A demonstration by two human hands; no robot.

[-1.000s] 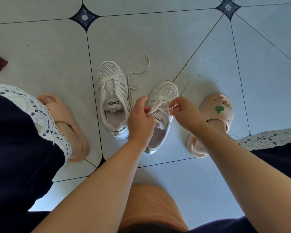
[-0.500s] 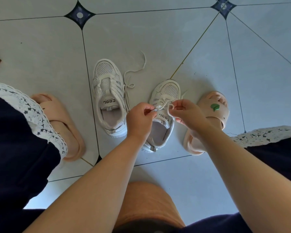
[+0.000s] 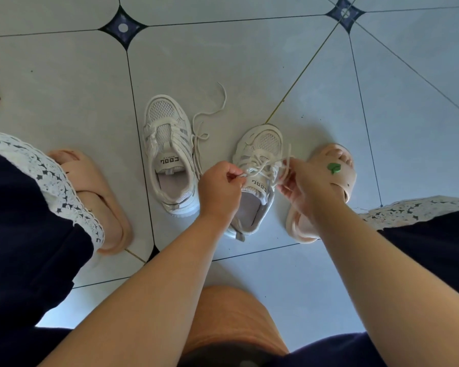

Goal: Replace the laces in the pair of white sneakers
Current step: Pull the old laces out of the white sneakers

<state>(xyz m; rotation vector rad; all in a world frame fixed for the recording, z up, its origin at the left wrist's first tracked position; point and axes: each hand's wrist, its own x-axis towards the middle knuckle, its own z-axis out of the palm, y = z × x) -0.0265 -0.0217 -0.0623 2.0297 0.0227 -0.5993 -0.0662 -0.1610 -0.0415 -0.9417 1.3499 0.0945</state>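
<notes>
Your left hand (image 3: 220, 188) is curled tight, thumb and forefinger pinching one end of the white lace (image 3: 261, 167). Your right hand (image 3: 306, 185) pinches the other end, fingers curled. The lace runs between them across the tongue of the right-side sneaker (image 3: 263, 140), which stands on the floor just beside your sandal (image 3: 341, 170). Since half a second ago your hands have drawn further apart, the right one moving outward. The other sneaker (image 3: 167, 154) stands to the left, a loose lace (image 3: 210, 116) lying beside it on the pale tiled floor (image 3: 223, 62).
</notes>
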